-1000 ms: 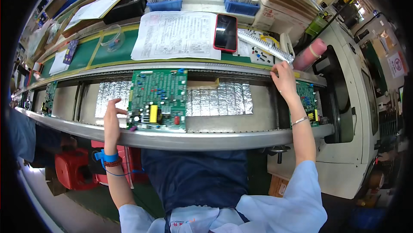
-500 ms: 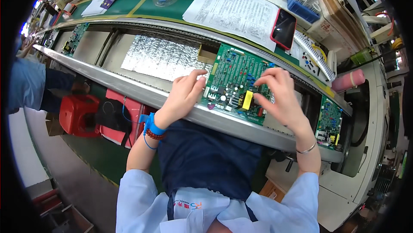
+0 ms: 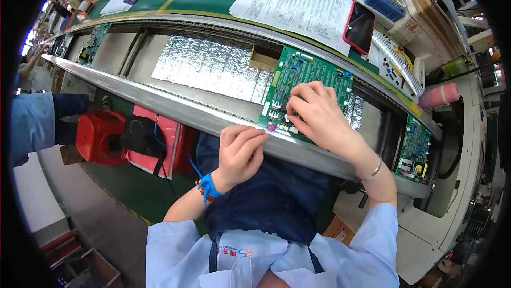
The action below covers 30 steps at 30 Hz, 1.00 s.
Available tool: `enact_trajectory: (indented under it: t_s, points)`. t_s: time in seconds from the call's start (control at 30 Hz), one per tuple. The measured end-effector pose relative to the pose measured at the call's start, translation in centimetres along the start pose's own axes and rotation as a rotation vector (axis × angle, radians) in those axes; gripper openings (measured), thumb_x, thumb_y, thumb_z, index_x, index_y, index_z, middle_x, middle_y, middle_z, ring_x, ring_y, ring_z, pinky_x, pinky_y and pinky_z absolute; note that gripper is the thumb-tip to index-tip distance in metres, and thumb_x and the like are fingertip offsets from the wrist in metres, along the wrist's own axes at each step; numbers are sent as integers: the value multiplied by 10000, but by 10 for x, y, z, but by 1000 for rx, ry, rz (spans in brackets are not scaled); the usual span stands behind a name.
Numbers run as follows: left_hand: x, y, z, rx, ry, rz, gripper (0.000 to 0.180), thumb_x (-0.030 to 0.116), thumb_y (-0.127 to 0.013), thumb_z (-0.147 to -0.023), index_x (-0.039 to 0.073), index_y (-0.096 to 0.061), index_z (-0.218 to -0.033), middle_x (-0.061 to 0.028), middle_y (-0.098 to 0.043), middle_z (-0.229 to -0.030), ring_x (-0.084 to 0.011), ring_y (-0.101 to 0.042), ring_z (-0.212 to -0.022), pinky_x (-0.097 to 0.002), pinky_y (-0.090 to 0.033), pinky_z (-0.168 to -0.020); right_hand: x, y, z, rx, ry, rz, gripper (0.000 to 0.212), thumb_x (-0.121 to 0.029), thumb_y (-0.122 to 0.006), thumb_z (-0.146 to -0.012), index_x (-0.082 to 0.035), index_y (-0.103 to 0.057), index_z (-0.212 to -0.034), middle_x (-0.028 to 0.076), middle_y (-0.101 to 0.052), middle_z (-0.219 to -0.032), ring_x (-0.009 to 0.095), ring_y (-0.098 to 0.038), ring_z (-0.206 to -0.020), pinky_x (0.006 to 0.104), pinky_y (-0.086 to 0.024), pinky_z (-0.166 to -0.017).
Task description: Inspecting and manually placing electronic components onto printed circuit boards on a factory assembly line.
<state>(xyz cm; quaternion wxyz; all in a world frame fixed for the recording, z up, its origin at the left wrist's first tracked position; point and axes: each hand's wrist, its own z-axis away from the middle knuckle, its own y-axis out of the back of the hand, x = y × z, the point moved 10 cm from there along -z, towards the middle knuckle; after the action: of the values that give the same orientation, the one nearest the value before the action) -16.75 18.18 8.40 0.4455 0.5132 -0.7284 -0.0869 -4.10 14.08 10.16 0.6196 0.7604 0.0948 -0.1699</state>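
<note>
While we have the right hand [image 3: 322,115] over the lower part of the green rectangular circuit board packed with small components [image 3: 308,70], its thumb and forefinger are bent close to each other near the white connectors; can't tell if they're clamped on a part. We have the left hand [image 3: 239,155] at the smooth silver metal front rail [image 3: 170,105], fingers curled together, tips just beside the small purple piece [image 3: 272,127] at the board's near corner. Can't tell if anything is pinched there.

Board sits in the conveyor channel by that rail; silver quilted foil sheeting [image 3: 210,64] shows on both sides of it. To its right we've got a second green circuit board with a yellow block [image 3: 415,144]. Beyond the channel: white printed paper sheets [image 3: 293,8], black phone in a red case [image 3: 360,27]. Blue wrist strap [image 3: 208,185] on our left wrist.
</note>
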Motion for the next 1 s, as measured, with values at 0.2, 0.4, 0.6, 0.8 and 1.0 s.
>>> enact_trajectory:
  t_s: [0.2,0.4,0.6,0.8,1.0]
  points:
    - [6,-10,4,-2,-48,-82,350,-38,-656,-622,60,-661,-958,-32,-626,-944,-212,-546,-842,-316,-406,-759,2,13,3,42,-58,42,189,-127,-663,-749,-104,-561,-906,42,-498,-941,243,-475,-926,379,-347,-774]
    - [9,-16,-3,-22,-72,-123,370,-12,-690,-628,70,-670,-988,-25,-626,-948,-202,-539,-808,-311,-400,-737,34,37,23,129,-175,-55,157,-126,-639,-773,-100,-574,-913,44,-501,-875,218,-500,-893,341,-326,-763]
    - [6,-23,-8,-4,-70,-140,328,-13,-698,-646,69,-667,-963,-16,-632,-921,-197,-541,-791,-308,-403,-733,86,47,60,228,-365,-92,77,-120,-612,-794,-89,-596,-863,33,-519,-854,188,-520,-858,321,-318,-761]
    - [9,-26,-13,-36,-68,-153,324,-18,-696,-648,68,-665,-959,-18,-635,-921,-201,-550,-793,-308,-406,-734,118,58,85,421,-425,-211,64,-47,-605,-803,-5,-582,-845,62,-562,-807,156,-551,-709,271,-428,-678]
    - [15,-33,-11,-75,-71,-151,348,-35,-682,-642,55,-651,-977,-35,-638,-931,-210,-562,-817,-316,-412,-736,142,50,105,518,-505,-362,85,-51,-597,-813,19,-580,-859,63,-554,-798,135,-536,-697,252,-434,-666]
